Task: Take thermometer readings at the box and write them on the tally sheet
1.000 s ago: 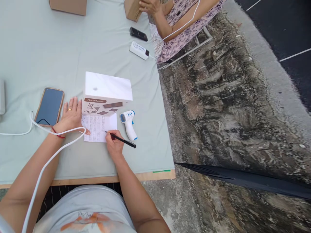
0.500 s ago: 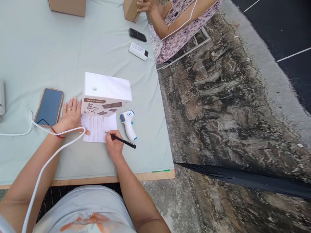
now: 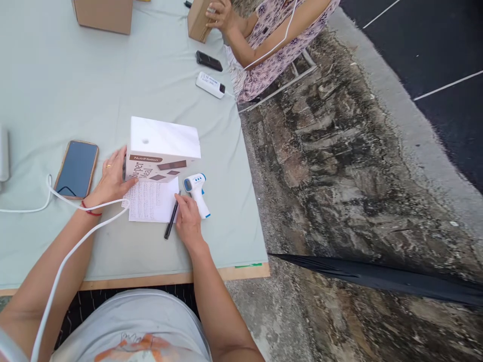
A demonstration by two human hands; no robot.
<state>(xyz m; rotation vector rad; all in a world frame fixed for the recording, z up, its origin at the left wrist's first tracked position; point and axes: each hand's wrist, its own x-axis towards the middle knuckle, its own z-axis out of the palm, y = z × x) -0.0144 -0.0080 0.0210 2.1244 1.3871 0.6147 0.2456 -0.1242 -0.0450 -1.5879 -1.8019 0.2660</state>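
Observation:
A white "NutriMotion Super Meal" box [image 3: 165, 138] stands on the table over the top part of a printed sheet [image 3: 151, 203]. My left hand [image 3: 112, 176] grips the box's left end, fingers along its side and thumb at the lower front. A black pen [image 3: 172, 219] lies slanted across the sheet's right edge. Beside it my right hand [image 3: 188, 216] rests with fingers stretched out and parted, its fingertips near the pen's upper end. An infrared thermometer [image 3: 196, 195], white and blue, lies just right of those fingers, its handle partly beside my hand.
A phone [image 3: 77, 168] lies left of my left hand. A white cable [image 3: 71, 254] loops over my left forearm. Farther back are a white device [image 3: 210, 84], a black device [image 3: 209, 61] and a brown carton [image 3: 103, 15]. A co-worker's hand [image 3: 221, 15] holds another carton [image 3: 196, 20].
My left hand has gone from lying flat beside the box to gripping its end. My right hand has let go of the pen and shifted right, towards the thermometer.

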